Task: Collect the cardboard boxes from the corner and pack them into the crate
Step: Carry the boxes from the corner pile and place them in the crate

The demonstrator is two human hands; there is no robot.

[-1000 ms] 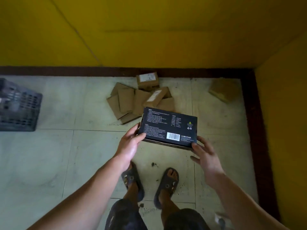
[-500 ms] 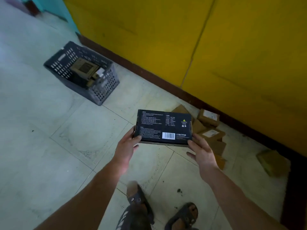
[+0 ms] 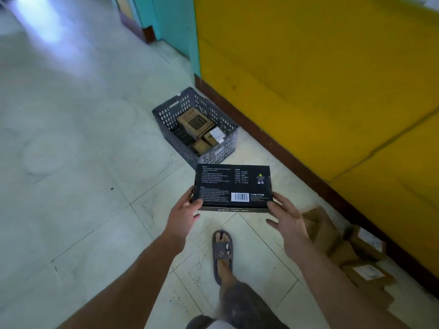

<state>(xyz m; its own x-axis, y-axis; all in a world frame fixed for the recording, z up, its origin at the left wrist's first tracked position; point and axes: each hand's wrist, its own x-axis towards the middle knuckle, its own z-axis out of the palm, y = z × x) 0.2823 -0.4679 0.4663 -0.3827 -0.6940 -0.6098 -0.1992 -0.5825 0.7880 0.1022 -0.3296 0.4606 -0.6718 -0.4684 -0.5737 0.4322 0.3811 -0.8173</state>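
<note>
Holding a black box [image 3: 231, 185] level, left hand [image 3: 184, 210] and right hand [image 3: 286, 216] pinching its near corners, fingers curled; grey crate [image 3: 221, 153] of cardboard boxes [image 3: 196, 122] just beyond.

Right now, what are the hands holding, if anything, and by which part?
The black box, by its near corners: left hand at one, right hand at the other.

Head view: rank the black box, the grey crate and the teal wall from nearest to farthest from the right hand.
1. Black box: held by the right hand at its right end.
2. Grey crate: ahead, beside the yellow wall.
3. Teal wall: farthest back, beyond the crate.
</note>
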